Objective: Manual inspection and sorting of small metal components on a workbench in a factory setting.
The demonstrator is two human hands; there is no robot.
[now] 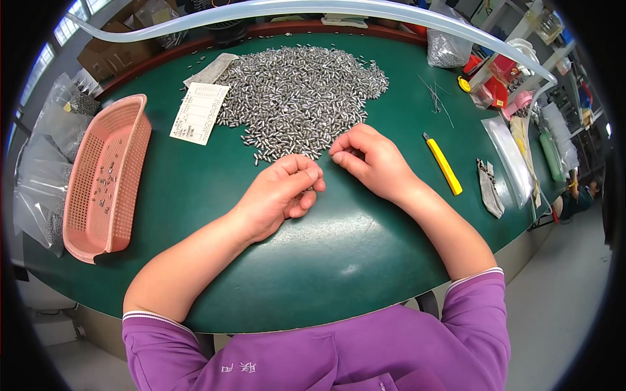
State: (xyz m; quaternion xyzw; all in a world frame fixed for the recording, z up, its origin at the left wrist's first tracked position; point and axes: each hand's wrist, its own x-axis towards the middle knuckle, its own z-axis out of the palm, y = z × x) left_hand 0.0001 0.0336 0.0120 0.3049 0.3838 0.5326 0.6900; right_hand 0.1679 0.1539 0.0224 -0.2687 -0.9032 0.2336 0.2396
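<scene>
The scene was brightly and evenly lit. Daylight came from windows (68,23) at the upper left, and soft overhead light left pale sheens on the green table (339,254) near its front edge. Shadows were faint and short, lying just under the left hand (280,192) and right hand (368,159). The heap of small metal pieces (300,98) glittered with many tiny highlights. The fisheye lens bent the table's rim strongly, and a black border ringed the frame. The centre was sharp; things near the edges were squeezed and slightly soft.
</scene>
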